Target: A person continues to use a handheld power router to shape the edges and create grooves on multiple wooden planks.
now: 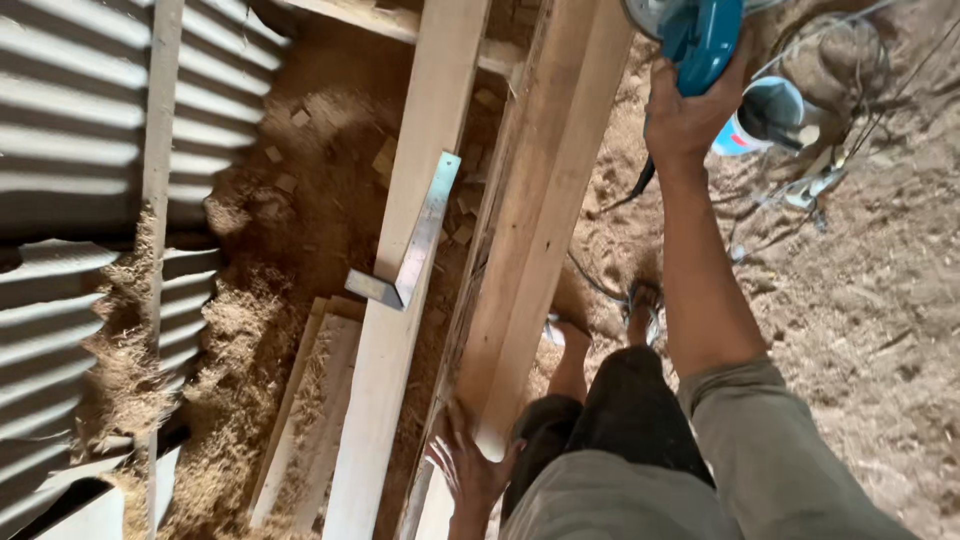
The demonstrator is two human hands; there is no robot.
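I stand in a rough carpentry workshop with a bare dirt floor point(880, 330), where sawdust and wood shavings point(215, 400) lie heaped at the lower left of the frame against a corrugated metal sheet wall point(70, 150). Long sawn planks point(540, 200) run up the middle of the frame, and a metal try square point(415, 245) lies across one of them. At the top right my right hand point(690, 115) grips a blue power tool point(700, 35), beside tangled cables point(840, 60) on the ground.
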